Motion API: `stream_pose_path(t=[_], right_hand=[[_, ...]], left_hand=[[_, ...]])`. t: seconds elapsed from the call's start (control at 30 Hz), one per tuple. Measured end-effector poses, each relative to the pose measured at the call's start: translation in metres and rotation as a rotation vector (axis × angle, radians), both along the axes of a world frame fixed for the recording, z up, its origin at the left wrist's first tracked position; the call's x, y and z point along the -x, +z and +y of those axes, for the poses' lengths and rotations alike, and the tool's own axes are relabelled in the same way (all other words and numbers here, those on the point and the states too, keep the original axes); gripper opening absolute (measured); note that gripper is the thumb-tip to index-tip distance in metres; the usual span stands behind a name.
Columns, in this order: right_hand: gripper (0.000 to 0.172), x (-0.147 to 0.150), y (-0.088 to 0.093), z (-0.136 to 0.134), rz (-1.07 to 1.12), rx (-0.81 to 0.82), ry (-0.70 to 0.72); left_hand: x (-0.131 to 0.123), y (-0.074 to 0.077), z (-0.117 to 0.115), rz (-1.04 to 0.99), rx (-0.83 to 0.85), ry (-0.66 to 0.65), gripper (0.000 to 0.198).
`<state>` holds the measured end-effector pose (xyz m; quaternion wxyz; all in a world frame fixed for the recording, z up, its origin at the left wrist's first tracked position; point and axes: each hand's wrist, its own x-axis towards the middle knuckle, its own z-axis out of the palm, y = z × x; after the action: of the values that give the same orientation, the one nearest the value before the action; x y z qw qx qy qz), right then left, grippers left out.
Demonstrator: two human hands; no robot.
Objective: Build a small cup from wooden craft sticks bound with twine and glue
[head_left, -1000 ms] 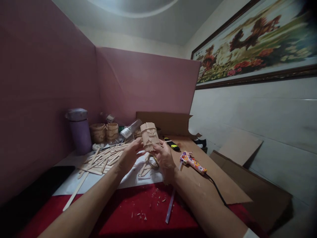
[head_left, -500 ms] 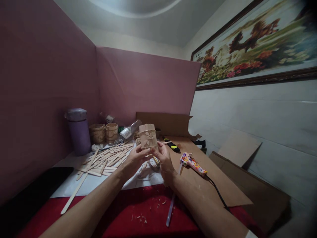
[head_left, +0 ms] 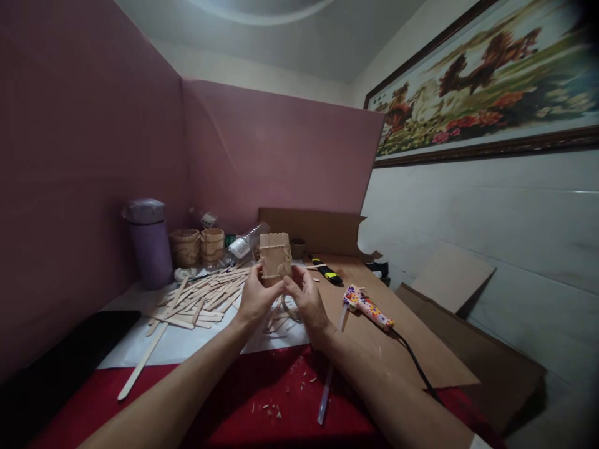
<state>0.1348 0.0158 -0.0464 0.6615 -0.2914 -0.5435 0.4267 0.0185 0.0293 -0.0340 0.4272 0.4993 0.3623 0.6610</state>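
Note:
A small wooden cup (head_left: 275, 257) made of upright sticks, with twine around it near top and bottom and leaf shapes on its right side, is held upright in the middle. My left hand (head_left: 257, 298) grips its lower left side, and my right hand (head_left: 306, 302) grips its lower right side. Both thumbs press near its base. Behind my left hand, loose wooden sticks (head_left: 213, 294) lie piled on white paper (head_left: 175, 346). A floral-patterned glue gun (head_left: 369, 307) rests on cardboard (head_left: 412, 337) to the right of my right hand.
Two similar cups (head_left: 185, 248) stand at the back left, beside a purple tumbler (head_left: 150, 252). A clear plastic bottle (head_left: 241, 247) lies near them. A yellow-and-black cutter (head_left: 327, 272) sits on the cardboard. Wood scraps dot the red cloth (head_left: 234, 399).
Between my fingers the cup has turned, so its leaf decoration has shifted from the front to the right side. Both hands keep hold of it. The view has shifted slightly.

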Motion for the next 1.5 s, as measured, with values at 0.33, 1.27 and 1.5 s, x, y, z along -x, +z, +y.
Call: stream_pose_path(t=[0.33, 1.27, 1.5], right_hand=[[0.050, -0.002, 0.006, 0.001, 0.082, 0.085, 0.041], [0.047, -0.006, 0.010, -0.005, -0.034, 0.085, -0.138], [0.029, -0.007, 0.015, -0.007, 0.360, 0.294, 0.256]], left_hand=[[-0.009, -0.006, -0.010, 0.215, -0.078, 0.050, 0.064], [0.016, 0.021, -0.008, -0.368, 0.176, -0.379, 0.040], [0.011, 0.013, -0.007, -0.166, 0.088, -0.392, 0.047]])
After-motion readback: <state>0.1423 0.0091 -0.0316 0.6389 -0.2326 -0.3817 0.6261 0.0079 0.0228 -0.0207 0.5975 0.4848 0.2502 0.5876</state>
